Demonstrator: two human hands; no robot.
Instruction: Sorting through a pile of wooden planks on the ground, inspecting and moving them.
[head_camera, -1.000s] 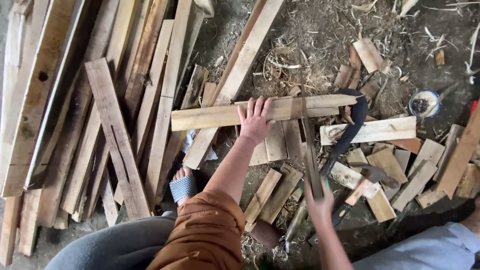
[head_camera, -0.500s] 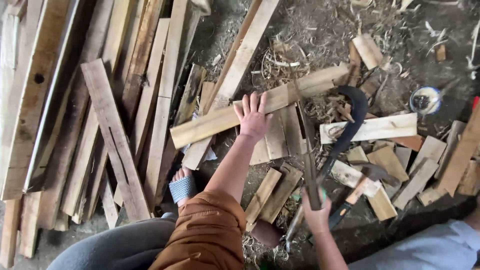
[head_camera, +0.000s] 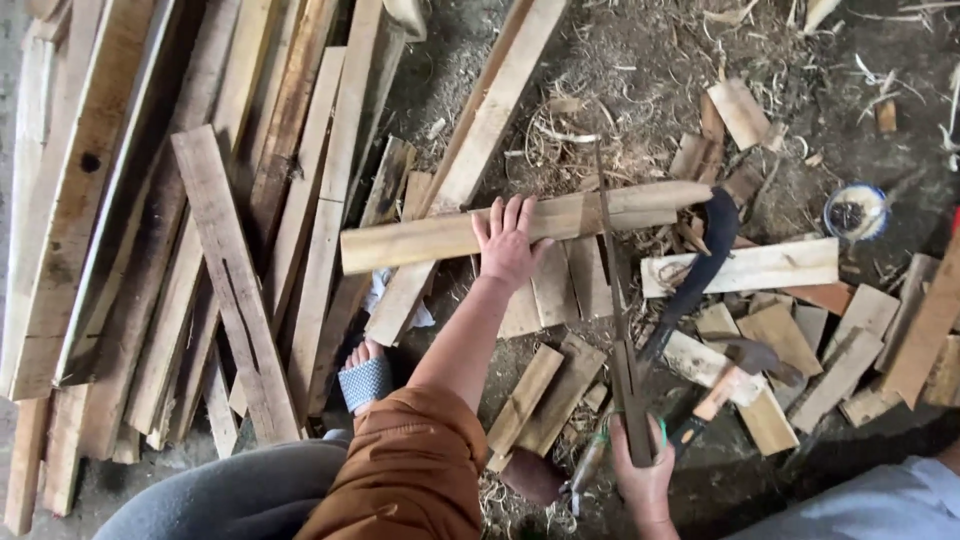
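Dirt floor (head_camera: 640, 60) strewn with shavings, offcuts and stacked planks (head_camera: 150, 230).

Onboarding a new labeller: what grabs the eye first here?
The left hand pressing a long pale wooden plank flat at centre, while the right hand grips a long thin saw blade laid across it. To the left lies a heap of weathered wooden boards.

Left hand (head_camera: 508, 243) flat on wooden plank (head_camera: 440, 236), across offcuts (head_camera: 548, 290). Saw blade (head_camera: 615, 300) crossing plank's right end, gripped below by right hand (head_camera: 645, 478). Stacked boards (head_camera: 150, 230) left; hammer (head_camera: 735, 375) right.
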